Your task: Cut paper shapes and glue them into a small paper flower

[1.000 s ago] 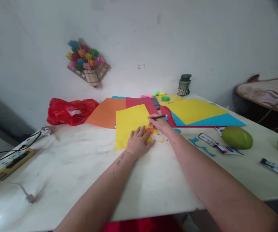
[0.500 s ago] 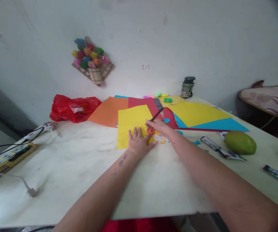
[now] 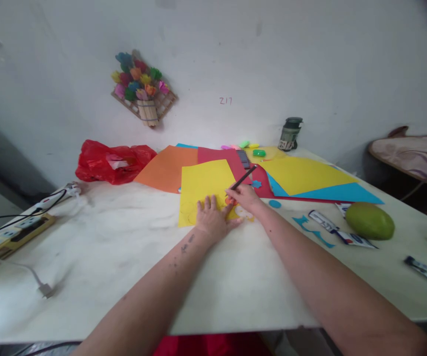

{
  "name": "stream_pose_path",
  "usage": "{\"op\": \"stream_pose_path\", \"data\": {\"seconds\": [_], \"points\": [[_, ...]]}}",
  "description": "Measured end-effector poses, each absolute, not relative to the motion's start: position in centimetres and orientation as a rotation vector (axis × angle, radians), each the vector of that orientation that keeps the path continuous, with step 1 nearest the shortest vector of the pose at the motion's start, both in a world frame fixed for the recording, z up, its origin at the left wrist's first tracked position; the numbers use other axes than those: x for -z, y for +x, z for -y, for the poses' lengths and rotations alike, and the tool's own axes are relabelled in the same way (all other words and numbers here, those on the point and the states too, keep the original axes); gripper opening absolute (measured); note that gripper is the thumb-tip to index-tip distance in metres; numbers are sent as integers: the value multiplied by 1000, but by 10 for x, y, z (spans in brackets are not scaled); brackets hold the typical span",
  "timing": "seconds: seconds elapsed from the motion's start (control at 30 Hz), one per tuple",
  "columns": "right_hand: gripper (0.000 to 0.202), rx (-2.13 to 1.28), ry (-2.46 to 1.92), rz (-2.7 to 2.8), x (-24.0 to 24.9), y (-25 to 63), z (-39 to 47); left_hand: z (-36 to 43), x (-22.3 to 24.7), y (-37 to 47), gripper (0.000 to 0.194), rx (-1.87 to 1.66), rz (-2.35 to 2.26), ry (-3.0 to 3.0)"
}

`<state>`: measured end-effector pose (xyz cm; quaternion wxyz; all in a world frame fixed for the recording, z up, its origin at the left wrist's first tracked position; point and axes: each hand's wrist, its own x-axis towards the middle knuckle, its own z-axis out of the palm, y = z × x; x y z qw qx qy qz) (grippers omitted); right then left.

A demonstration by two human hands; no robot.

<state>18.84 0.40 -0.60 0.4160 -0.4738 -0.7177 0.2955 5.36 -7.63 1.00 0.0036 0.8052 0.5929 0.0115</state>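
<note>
Flat on a yellow paper sheet (image 3: 204, 178) lies my left hand (image 3: 213, 220), its fingers spread. My right hand (image 3: 246, 196) is closed around a dark pencil (image 3: 243, 177), whose upper end slants up to the right. Beneath the right hand, by the left thumb and forefinger, a small orange paper piece (image 3: 230, 200) rests on the yellow sheet, partly hidden by the fingers. Faint round outlines (image 3: 188, 212) show at the sheet's lower left. Next to the right wrist is a blue paper circle (image 3: 274, 203). The pencil's lower tip is hidden by my fingers.
Orange (image 3: 168, 168), red and blue sheets lie behind, with another yellow sheet (image 3: 306, 175) on the right. Blue scraps (image 3: 311, 230), glue tubes (image 3: 322, 221) and a green mango (image 3: 369, 221) are at right. A red plastic bag (image 3: 113, 160) and a power strip (image 3: 16, 237) are at left.
My right hand has shifted slightly with the pencil, and its forearm has moved lower, uncovering more of the blue circle and scraps. My left hand stays on the sheet.
</note>
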Motion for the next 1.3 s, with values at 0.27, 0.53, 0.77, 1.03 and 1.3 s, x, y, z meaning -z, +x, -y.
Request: {"op": "stream_pose_path", "data": {"seconds": [0.27, 0.53, 0.77, 1.03, 1.3], "points": [[25, -618, -1255, 1967, 11, 187, -6, 81, -9, 58, 71, -108, -1899, 2527], [25, -513, -1312, 2043, 8, 186, -4, 82, -9, 59, 70, -113, -1918, 2491], [27, -445, -1323, 2081, 8, 186, -5, 83, -13, 60, 73, -61, -1909, 2485], [27, -435, -1315, 2088, 7, 185, -3, 82, -12, 59, 70, -56, -1896, 2483], [27, -407, -1344, 2098, 7, 185, -4, 82, -12, 59, 69, -54, -1898, 2469]]}}
